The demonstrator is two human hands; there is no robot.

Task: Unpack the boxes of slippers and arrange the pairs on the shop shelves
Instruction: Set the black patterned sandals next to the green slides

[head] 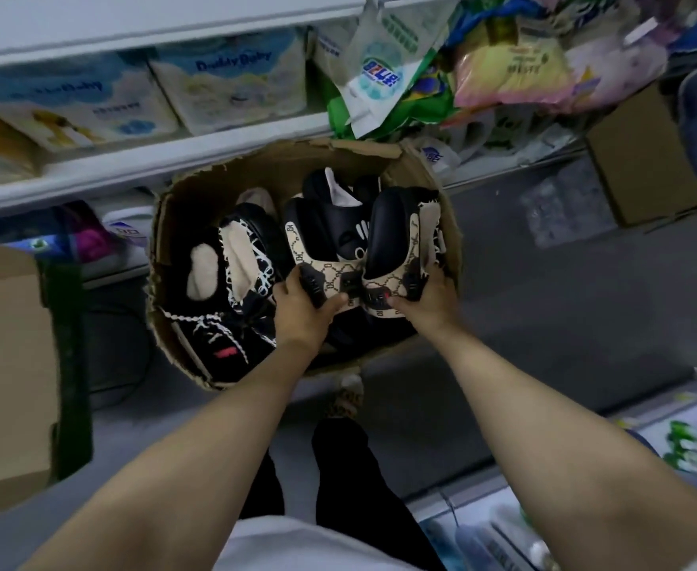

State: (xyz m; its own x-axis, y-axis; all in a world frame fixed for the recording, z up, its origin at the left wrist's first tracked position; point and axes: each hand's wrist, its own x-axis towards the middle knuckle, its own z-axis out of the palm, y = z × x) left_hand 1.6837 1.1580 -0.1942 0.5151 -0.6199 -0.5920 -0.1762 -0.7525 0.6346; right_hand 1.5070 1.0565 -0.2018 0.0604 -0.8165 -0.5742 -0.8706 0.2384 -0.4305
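Shop aisle, cardboard box (182,224) still full; left hand (301,307) and right hand (429,298) gripping monogram slippers (330,269), none shelved yet.

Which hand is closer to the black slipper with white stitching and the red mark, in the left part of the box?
Left. The left hand is right beside that slipper, just to its right. The right hand is farther away, near the box's right wall.

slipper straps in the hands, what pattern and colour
Beige straps with a dark lattice monogram print, black soles; seen in the head view.
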